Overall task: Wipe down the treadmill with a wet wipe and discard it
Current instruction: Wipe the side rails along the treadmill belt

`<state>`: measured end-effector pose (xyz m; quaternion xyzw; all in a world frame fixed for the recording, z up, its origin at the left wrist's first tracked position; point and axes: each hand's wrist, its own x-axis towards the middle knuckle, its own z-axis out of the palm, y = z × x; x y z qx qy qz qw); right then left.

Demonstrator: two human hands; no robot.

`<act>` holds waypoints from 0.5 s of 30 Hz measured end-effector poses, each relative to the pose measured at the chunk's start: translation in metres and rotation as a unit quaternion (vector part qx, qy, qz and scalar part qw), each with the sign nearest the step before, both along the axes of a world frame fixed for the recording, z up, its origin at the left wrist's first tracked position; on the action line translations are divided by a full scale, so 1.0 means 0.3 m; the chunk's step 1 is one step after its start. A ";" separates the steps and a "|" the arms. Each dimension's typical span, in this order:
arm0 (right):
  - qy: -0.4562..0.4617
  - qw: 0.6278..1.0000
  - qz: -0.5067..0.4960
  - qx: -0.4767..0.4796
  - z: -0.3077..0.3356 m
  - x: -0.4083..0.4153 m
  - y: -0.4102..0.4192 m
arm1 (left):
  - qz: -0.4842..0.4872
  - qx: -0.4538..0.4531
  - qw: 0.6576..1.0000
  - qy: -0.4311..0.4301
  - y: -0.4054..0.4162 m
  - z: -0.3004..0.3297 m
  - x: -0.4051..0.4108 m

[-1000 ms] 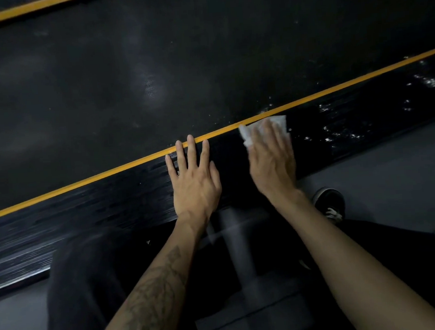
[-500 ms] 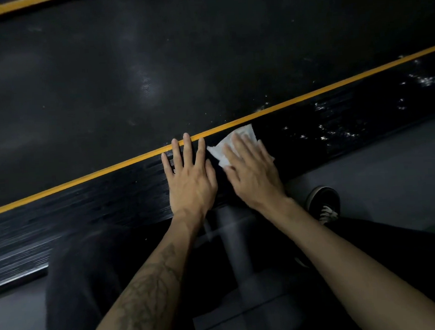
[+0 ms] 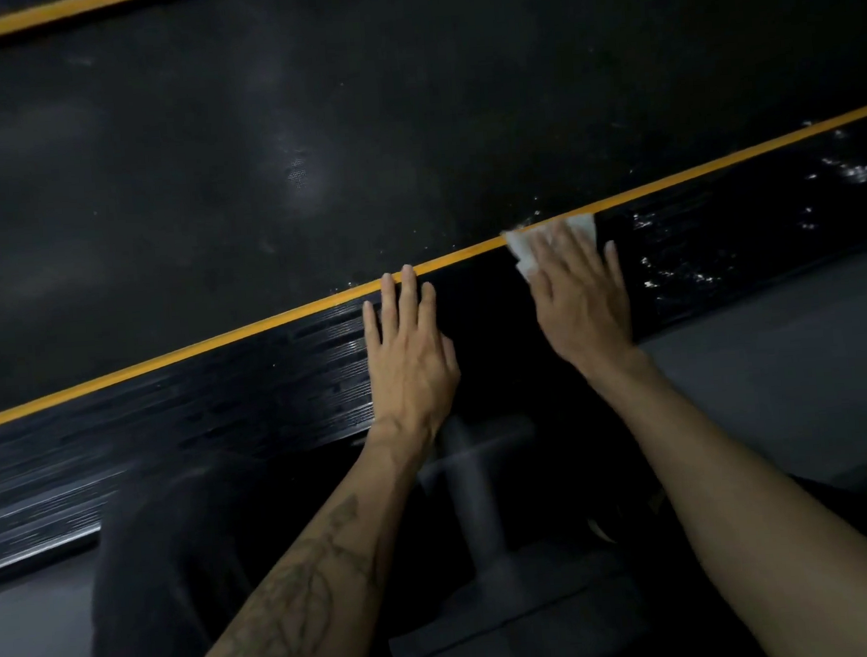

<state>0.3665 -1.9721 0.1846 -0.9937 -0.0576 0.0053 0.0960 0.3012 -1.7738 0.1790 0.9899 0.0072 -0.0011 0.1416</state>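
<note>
The treadmill's black belt (image 3: 306, 147) fills the upper view, bordered by a yellow stripe (image 3: 217, 341) and a ribbed black side rail (image 3: 221, 409). My right hand (image 3: 580, 297) presses a white wet wipe (image 3: 523, 250) flat on the rail by the stripe, fingers straight. Most of the wipe is hidden under that hand. My left hand (image 3: 407, 355) rests flat on the rail to the left, fingers straight and reaching the stripe.
Wet droplets (image 3: 684, 272) glisten on the rail to the right of the wipe. Grey floor (image 3: 784, 380) lies beside the rail. My dark-trousered knees (image 3: 182, 576) are at the bottom of the view. A second yellow stripe (image 3: 40, 17) runs along the top left.
My right hand slid the wipe left until it nearly touched my left hand, then back to the right along the rail. The left hand stayed planted.
</note>
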 end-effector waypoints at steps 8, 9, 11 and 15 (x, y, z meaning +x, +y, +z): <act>0.019 0.993 0.115 -0.035 0.015 0.010 -0.035 | -0.016 0.021 1.000 0.003 -0.070 -0.027 0.008; 0.020 0.997 0.068 -0.031 0.025 0.032 -0.071 | -0.018 0.023 1.000 0.006 -0.071 -0.026 0.007; 0.026 0.999 -0.013 -0.016 0.025 0.036 -0.082 | -0.017 0.026 0.999 0.009 -0.077 -0.026 0.008; 0.007 0.998 0.063 0.017 0.008 -0.047 0.079 | -0.006 0.031 0.999 0.010 -0.086 -0.026 0.012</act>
